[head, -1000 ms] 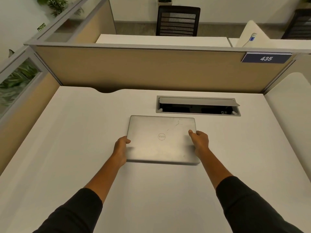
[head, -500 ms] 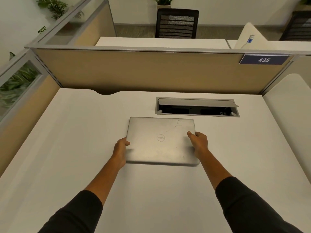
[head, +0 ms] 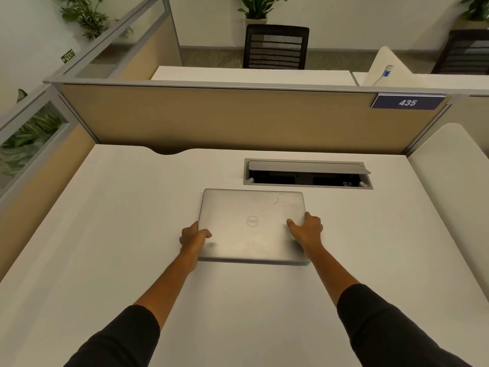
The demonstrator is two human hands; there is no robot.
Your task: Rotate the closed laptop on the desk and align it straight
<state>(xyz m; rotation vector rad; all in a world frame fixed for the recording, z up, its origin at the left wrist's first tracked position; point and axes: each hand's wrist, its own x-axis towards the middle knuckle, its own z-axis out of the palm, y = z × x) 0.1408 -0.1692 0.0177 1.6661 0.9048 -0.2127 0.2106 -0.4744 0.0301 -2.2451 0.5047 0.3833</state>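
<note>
On white desk (head: 264, 313), closed silver laptop (head: 251, 226), scratched lid, round logo

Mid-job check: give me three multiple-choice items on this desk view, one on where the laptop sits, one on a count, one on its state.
1. Where is the laptop relative to the open cable hatch?
A. Nearer the person than the hatch
B. Inside the hatch
C. Beyond it, against the partition

2. How many hands touch the laptop?
A. None
B. One
C. Two

3. The laptop's lid is:
A. Open upright
B. Closed flat
C. Half raised

Answers:
1 A, the hatch lies beyond the laptop's far edge.
2 C, the left hand and right hand grip its opposite side edges.
3 B, only the logo-bearing top shows, flat on the desk.
</note>
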